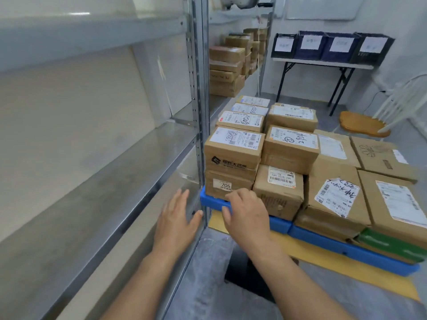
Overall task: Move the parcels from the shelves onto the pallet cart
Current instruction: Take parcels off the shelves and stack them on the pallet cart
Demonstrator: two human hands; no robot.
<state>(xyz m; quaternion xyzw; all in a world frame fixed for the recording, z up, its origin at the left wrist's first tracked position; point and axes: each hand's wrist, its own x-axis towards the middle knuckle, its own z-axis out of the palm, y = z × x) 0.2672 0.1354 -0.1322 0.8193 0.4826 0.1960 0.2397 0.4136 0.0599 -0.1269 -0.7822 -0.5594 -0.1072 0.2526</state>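
left hand (176,224): palm down, fingers straight and spread, holds nothing; sits just beside the shelf upright (199,112), over the front edge of the near shelf (92,181)
right hand (248,214): fingers loosely bent, nothing gripped; over the near-left corner of the blue pallet (328,242), right in front of the 705 box (227,183); contact with box or pallet: can't tell
stacked parcels (288,146): brown cartons with white labels, packed tight on the blue pallet, some two high
705 box: bottom of the near-left stack, at the pallet corner; a logo-printed box (233,148) sits on top of it
cart deck (307,256): yellow, under the blue pallet, edge showing along the near side
green item (392,244): flat, wedged under the right-hand cartons, on the pallet
shelf parcels (227,70): cartons stacked in the next bay past the upright, well apart from both hands
crates (332,46): four dark ones in a row, paper label on each, on a folding table (323,63) at the back wall
chair (364,124): wooden seat, white frame, far right, beyond the pallet
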